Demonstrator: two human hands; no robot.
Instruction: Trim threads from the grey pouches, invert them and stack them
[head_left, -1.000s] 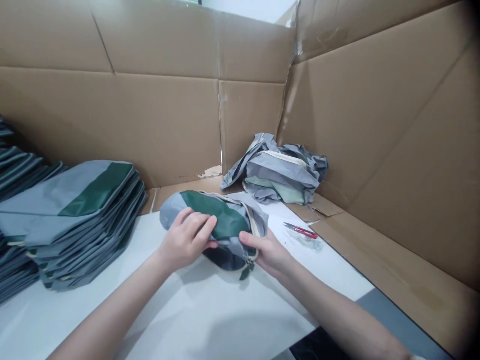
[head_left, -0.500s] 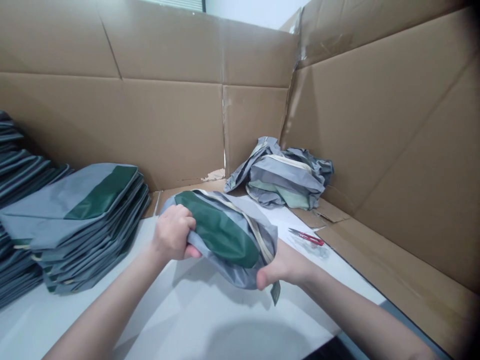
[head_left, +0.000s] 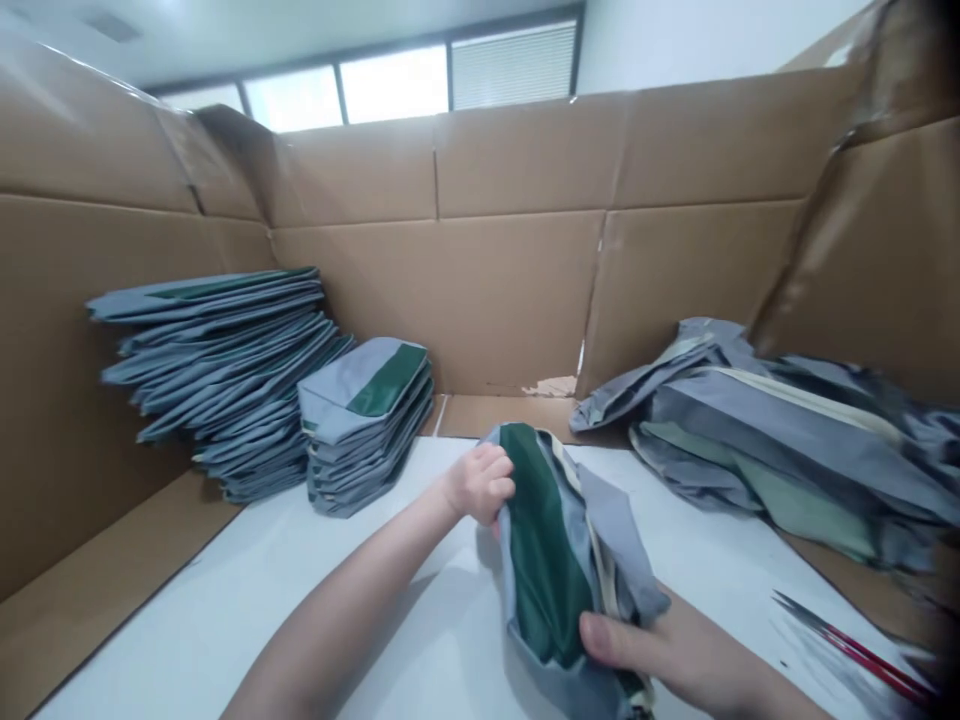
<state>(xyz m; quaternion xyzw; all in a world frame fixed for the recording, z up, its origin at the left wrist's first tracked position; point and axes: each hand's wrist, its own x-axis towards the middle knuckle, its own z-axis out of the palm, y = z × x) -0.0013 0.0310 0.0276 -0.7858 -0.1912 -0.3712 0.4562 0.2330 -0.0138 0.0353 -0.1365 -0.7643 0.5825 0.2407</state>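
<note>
Left hand (head_left: 484,484) grips far end of fabric pouch (head_left: 544,560), toward surface's (head_left: 217,590) far edge; right hand (head_left: 667,650) grasps near end. Likely light, floppy, slick; best held at both ends.

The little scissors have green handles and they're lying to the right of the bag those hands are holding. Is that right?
Not quite: the little scissors have red handles, not green. The head view shows them lying to the right of the bag held by the left hand and right hand.

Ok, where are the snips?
Head view, lower right: the snips lie on the white table near its edge, right of the right hand, in front of the crumpled fabric.
</note>
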